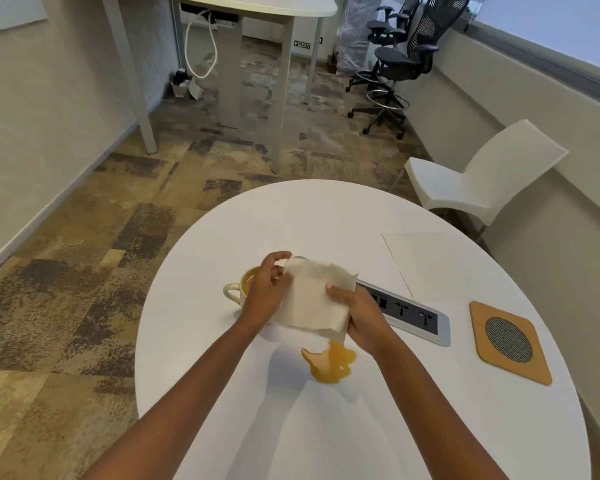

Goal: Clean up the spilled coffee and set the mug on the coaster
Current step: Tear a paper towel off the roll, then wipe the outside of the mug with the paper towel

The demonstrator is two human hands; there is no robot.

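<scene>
While spilled coffee [331, 363] pools near the middle of the round white surface [326, 216], a person holds a folded paper towel [312, 299] just above it. The left hand [269, 289] pinches the towel's left edge and the right hand [361, 317] clamps its right side, thumb on top and fingers underneath, so each grip is closed on the towel. The cream mug [234, 289] stands upright toward the surface's left edge, partly hidden behind the left hand, with liquid in it and its handle turned leftward. The wooden coaster [478, 327] lies well apart from it, near the right edge, beyond a socket panel [413, 317] set into the surface. A plain sheet [426, 265] rests toward the far right edge. The towel looks light and limp and would likely turn soggy and tear-prone once wet, so pressing it flat as a wad seems wiser than dragging one corner. The mug, probably ceramic and part full, is best taken by its handle and kept level.
</scene>
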